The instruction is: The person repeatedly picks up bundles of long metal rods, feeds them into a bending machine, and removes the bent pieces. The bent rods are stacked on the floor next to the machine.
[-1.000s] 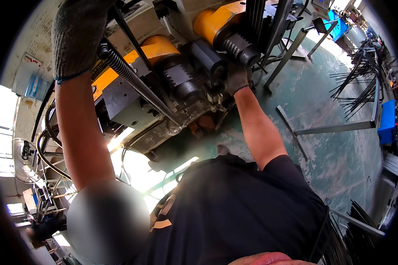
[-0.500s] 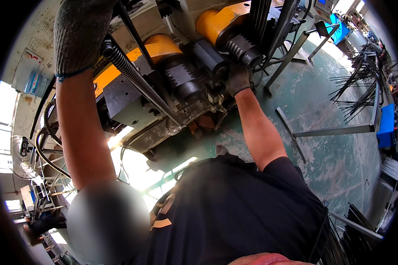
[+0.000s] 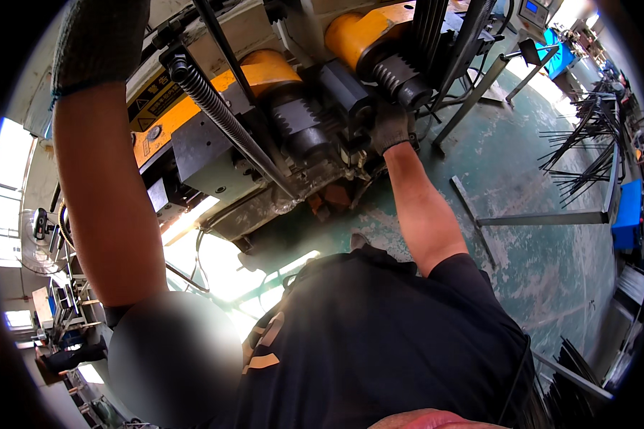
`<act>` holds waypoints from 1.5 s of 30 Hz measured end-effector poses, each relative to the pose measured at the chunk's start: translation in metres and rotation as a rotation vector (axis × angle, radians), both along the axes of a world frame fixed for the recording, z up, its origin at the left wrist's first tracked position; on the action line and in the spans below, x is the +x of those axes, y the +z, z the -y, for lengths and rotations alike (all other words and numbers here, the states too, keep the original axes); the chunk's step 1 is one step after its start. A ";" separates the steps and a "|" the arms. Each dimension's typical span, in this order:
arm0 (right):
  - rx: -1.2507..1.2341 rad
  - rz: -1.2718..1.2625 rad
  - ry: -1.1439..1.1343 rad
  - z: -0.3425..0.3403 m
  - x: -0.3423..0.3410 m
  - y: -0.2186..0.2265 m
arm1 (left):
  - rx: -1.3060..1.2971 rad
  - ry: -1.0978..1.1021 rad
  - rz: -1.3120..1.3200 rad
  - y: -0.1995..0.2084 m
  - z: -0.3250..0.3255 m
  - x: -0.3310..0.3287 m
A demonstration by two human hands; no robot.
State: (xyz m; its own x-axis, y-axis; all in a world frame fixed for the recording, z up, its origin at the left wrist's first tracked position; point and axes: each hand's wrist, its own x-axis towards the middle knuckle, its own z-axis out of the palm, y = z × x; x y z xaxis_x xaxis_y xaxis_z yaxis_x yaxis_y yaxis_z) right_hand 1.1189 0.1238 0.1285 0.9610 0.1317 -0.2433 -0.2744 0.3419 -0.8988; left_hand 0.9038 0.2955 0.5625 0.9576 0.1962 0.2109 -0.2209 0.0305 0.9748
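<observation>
A grey knitted glove covers my left hand [image 3: 99, 46], raised at the upper left beside the machine. Its fingers run past the top of the picture, so whatever it touches is hidden. My right hand [image 3: 391, 129], in a dark glove, is at the front end of a dark faceted block [image 3: 347, 89]. Shadow hides its fingers and any hold they have. Either side of this block are toothed dark cylinders: one [image 3: 297, 129] to its left, another [image 3: 401, 75] to its right, both on yellow housings. A long spring on a rod [image 3: 215, 111] slants down between my arms.
A grey steel block [image 3: 200, 154] and a yellow-and-black warning label [image 3: 157, 96] are near my left forearm. Metal stand legs [image 3: 544, 218] cross the green floor at right, with bundles of thin dark rods [image 3: 587, 143] beyond. A blue box [image 3: 627, 214] stands at far right.
My left hand and forearm have swung left, uncovering more of the warning label and yellow beam. My right hand stays by the faceted block, while the view has shifted slightly.
</observation>
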 end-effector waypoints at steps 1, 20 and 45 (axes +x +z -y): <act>0.000 0.008 0.010 0.002 -0.003 0.006 | -0.003 -0.051 0.034 -0.001 -0.006 0.001; -0.131 0.360 0.037 0.011 0.005 -0.040 | 0.581 0.547 0.184 -0.062 0.036 -0.005; -0.809 0.886 0.211 0.008 0.009 -0.066 | 0.827 0.640 0.004 -0.060 -0.002 -0.007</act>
